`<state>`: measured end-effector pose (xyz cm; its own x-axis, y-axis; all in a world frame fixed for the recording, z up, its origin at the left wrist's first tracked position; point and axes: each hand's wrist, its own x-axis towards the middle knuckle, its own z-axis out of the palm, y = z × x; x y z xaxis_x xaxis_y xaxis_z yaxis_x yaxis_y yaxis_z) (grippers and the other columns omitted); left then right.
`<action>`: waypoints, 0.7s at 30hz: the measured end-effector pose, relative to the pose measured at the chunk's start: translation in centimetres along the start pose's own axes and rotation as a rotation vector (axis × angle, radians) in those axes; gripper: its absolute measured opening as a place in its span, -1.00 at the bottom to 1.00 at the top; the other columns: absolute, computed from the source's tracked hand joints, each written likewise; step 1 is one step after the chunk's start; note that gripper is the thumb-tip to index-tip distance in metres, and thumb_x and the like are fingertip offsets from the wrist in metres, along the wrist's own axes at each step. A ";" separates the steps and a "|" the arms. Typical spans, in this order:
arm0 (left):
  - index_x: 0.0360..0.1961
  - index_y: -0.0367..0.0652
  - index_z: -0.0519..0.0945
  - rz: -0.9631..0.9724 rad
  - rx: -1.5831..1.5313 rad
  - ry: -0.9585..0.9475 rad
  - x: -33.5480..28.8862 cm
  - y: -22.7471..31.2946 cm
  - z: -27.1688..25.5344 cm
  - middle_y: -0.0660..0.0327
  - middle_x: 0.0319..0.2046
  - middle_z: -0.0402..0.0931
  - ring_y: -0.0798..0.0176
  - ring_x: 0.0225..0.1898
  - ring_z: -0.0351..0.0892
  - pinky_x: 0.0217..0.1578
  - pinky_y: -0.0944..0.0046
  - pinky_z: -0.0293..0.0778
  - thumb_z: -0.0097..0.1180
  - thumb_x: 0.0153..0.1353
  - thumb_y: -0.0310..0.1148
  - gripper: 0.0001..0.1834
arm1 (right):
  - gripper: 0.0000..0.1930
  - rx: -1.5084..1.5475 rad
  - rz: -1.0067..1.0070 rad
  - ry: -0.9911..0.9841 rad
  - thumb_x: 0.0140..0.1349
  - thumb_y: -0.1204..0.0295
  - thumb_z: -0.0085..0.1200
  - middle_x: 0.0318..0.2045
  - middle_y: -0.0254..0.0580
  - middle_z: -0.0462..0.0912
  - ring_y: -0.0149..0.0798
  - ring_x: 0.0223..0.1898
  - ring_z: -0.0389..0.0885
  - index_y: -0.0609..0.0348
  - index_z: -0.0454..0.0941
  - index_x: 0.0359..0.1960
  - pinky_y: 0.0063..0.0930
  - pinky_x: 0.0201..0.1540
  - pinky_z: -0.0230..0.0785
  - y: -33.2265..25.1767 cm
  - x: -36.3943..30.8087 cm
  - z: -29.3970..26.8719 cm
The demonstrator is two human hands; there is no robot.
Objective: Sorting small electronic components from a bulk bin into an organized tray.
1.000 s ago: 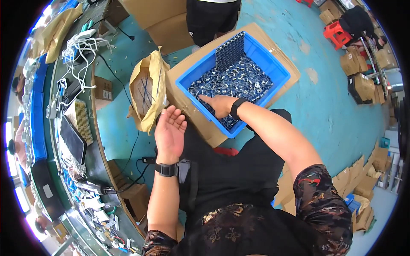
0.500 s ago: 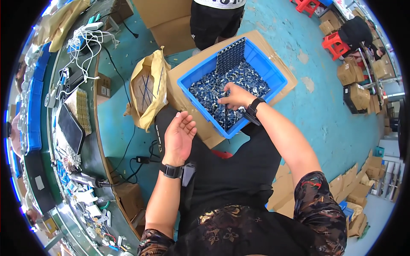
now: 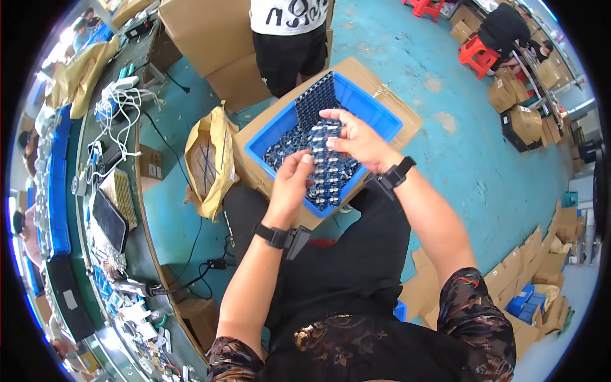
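A narrow panel of small dark-blue circuit boards (image 3: 326, 169), with rows of pale metal parts, is held up over the blue plastic bin (image 3: 375, 113). My right hand (image 3: 364, 141) grips its upper right side, thumb across the front. At the panel's left edge, my left hand (image 3: 291, 186) has its fingers curled and pinched against it. Below lie many loose small blue boards (image 3: 282, 151) in the bin. Another dark panel (image 3: 316, 97) leans upright against the bin's far left wall.
Under the bin is a flat cardboard box (image 3: 251, 124). Left of it stands an open yellow-brown sack (image 3: 219, 149) with thin dark strips inside. A cluttered workbench (image 3: 149, 235) runs along the left. Another person's legs (image 3: 286, 57) are just beyond the bin.
My right hand has come up from the loose boards and now holds the panel. My left hand, open before, has moved right to the panel's edge. The view has shifted slightly.
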<state>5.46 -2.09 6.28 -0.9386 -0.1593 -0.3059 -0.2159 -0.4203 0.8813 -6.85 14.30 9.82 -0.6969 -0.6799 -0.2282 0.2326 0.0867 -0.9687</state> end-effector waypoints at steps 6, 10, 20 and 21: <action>-0.15 -0.25 0.49 0.106 -0.194 0.151 1.2 -2.2 4.0 0.32 -0.30 0.53 0.53 -0.30 0.44 -0.27 0.45 0.40 -0.02 0.44 -0.36 -0.83 | -0.72 0.031 0.029 0.353 0.49 0.22 -0.11 -0.49 -0.54 0.38 -0.59 -0.45 0.27 0.10 0.51 -0.31 -0.63 -0.38 0.24 5.0 -0.9 2.4; -0.17 -0.20 0.50 0.095 -0.183 0.190 1.5 -3.3 3.9 0.37 -0.37 0.50 0.53 -0.35 0.41 -0.29 0.45 0.37 -0.04 0.46 -0.31 -0.82 | -0.64 -0.090 -0.150 0.543 0.50 0.18 -0.15 -0.54 -0.52 0.35 -0.58 -0.47 0.23 0.17 0.48 -0.37 -0.59 -0.41 0.19 7.5 -0.7 4.3; -0.13 -0.10 0.51 -0.231 -0.511 0.165 0.4 -1.6 1.4 0.36 -0.38 0.48 0.43 -0.45 0.43 -0.37 0.35 0.43 0.07 0.40 -0.25 -0.83 | -0.67 0.615 0.164 0.378 0.48 0.16 -0.15 -0.55 -0.39 0.47 -0.44 -0.62 0.37 0.12 0.47 -0.34 -0.50 -0.60 0.25 3.6 -1.1 5.6; -0.13 -0.10 0.51 -0.233 -0.502 0.152 0.2 -1.7 1.7 0.36 -0.38 0.48 0.43 -0.45 0.43 -0.37 0.35 0.43 0.07 0.40 -0.25 -0.83 | -0.67 0.651 0.177 0.406 0.48 0.18 -0.13 -0.55 -0.40 0.46 -0.45 -0.62 0.35 0.13 0.47 -0.37 -0.49 -0.58 0.25 2.4 -1.8 5.8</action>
<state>5.13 0.15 5.31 -0.8246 -0.1224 -0.5524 -0.2234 -0.8265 0.5166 -1.15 11.50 8.47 -0.7768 -0.3653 -0.5129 0.6261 -0.3611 -0.6911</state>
